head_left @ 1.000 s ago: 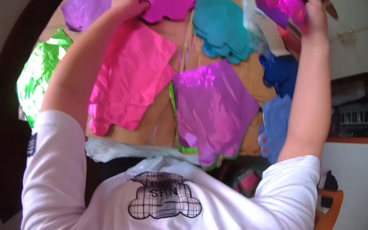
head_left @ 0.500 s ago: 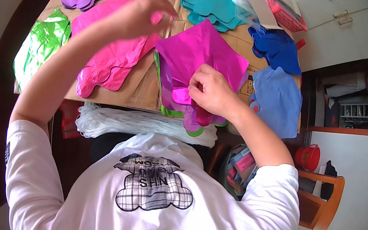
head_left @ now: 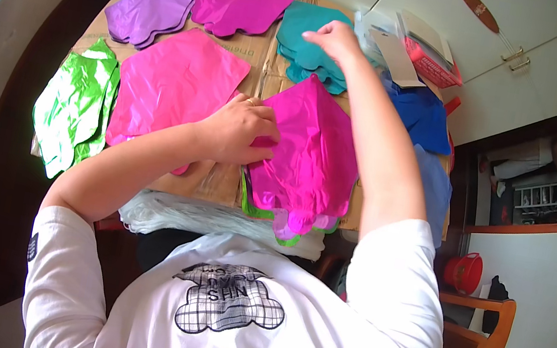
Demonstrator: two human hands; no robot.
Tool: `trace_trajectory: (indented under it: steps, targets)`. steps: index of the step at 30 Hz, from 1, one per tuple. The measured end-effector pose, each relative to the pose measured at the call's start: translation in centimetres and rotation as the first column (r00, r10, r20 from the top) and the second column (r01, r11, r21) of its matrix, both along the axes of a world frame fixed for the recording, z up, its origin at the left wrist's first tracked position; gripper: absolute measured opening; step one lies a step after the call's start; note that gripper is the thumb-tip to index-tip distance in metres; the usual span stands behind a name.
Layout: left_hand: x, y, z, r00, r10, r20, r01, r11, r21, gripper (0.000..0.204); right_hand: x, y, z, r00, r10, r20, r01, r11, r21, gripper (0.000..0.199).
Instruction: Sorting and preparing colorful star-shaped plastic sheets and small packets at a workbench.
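Note:
My left hand [head_left: 238,129] rests on the left edge of a magenta foil balloon [head_left: 312,150], fingers curled against it. That balloon lies flat on top of a small pile near the table's front edge, with green and purple edges showing under it. My right hand [head_left: 332,38] is stretched out over the stack of teal foil balloons [head_left: 301,47] at the far side, fingers bent down onto it. Whether it grips anything is hidden.
The table is covered with cardboard [head_left: 266,75]. On it lie green balloons [head_left: 74,104], a pink one [head_left: 174,88], purple ones [head_left: 147,9], blue ones [head_left: 419,113], a red box [head_left: 430,52] and clear bags [head_left: 211,218]. A wooden chair [head_left: 481,336] stands at the right.
My right hand brought a magenta balloon down from the far right onto the middle pile, then reached out to the teal stack. My left hand came back from the far purple balloons onto the pile.

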State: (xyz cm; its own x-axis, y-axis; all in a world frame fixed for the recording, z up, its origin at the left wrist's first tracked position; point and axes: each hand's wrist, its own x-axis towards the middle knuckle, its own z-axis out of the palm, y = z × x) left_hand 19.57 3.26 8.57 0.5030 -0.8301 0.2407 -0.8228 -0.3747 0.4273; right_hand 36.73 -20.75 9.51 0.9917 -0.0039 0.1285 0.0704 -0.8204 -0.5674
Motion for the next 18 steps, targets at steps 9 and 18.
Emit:
trace_trajectory:
  steps: [9,18]
  targets:
    - [10.1,1.4,1.1,0.969,0.244,-0.037,-0.243,0.922,-0.302,0.014,3.6,-0.3,-3.6,0.986,-0.091,-0.141,0.076,0.992,-0.104,0.031]
    - [19.5,-3.2,-1.9,0.918,0.304,0.254,-0.321,0.947,0.025,0.021,4.4,-1.2,-1.9,0.998,-0.056,-0.041,0.066,0.939,0.338,0.020]
